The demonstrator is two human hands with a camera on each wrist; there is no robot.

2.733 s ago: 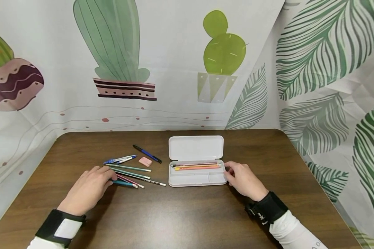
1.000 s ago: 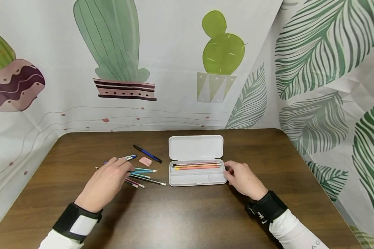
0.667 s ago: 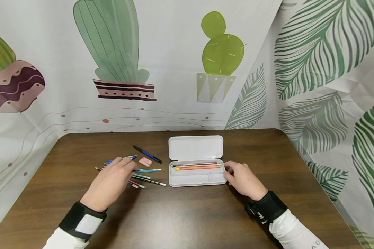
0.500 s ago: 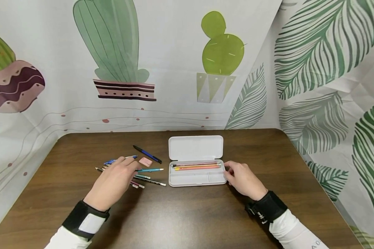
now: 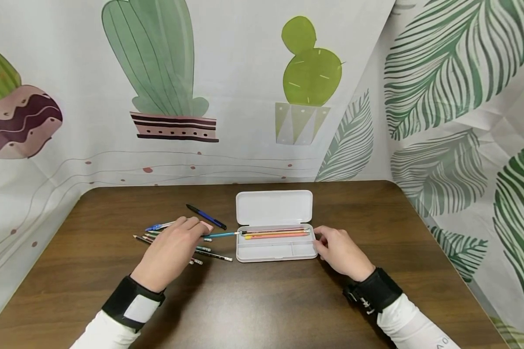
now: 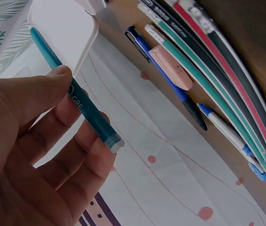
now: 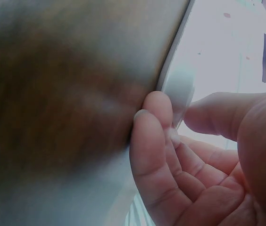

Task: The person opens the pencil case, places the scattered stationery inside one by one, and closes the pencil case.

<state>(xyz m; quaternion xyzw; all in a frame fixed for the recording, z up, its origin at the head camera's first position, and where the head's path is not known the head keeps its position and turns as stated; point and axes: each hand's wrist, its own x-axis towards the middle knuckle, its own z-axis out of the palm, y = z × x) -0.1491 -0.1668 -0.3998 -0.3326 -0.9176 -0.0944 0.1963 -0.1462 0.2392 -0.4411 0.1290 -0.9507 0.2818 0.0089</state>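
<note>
My left hand [image 5: 174, 249] pinches a teal pen [image 5: 220, 235] between thumb and fingers, above the loose pencils. The pen's far end reaches the left edge of the white pencil case [image 5: 266, 258]. Lettering shows on the barrel of the teal pen [image 6: 91, 113] in the left wrist view. The case lies with its lid [image 5: 274, 207] raised, and several pencils [image 5: 279, 235] lie in its back compartment. At the case's right end, my right hand [image 5: 342, 254] grips the edge between thumb and fingers; the right wrist view shows the right hand [image 7: 194, 174] close up.
Several loose pencils [image 5: 216, 255] lie under and around the left hand. A pink eraser [image 6: 171, 67] sits beside a blue-and-black pen [image 5: 206, 216]. Blue-and-white pens [image 6: 227, 133] lie nearby. A patterned cloth [image 5: 244, 97] hangs behind the brown table [image 5: 262, 305].
My left hand has picked up the teal pen from the pile and carried it right until its far end meets the case. The right hand has stayed on the case.
</note>
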